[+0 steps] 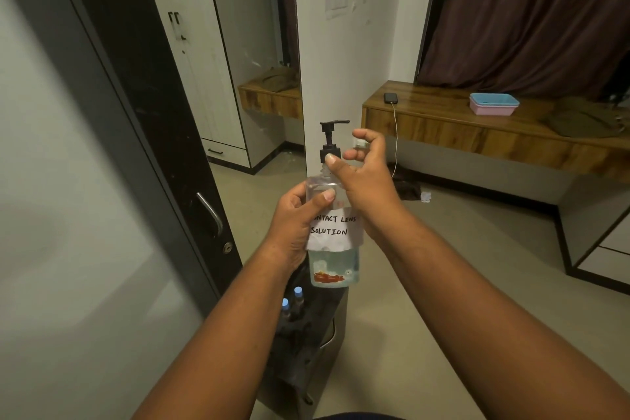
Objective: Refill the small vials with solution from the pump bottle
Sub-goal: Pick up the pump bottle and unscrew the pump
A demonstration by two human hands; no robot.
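L hand [293, 228] grips the pump bottle [334, 235] upright in mid-air at chest height, fingers curled round its body w/ thumb across the front above the paper label [335, 230]. R hand [364, 170] is at the pump collar, thumb touching it, fingers loosely curled; can't tell if it pinches anything. 2 blue-capped vials [292, 298] stand below on a dark stand [306, 351].
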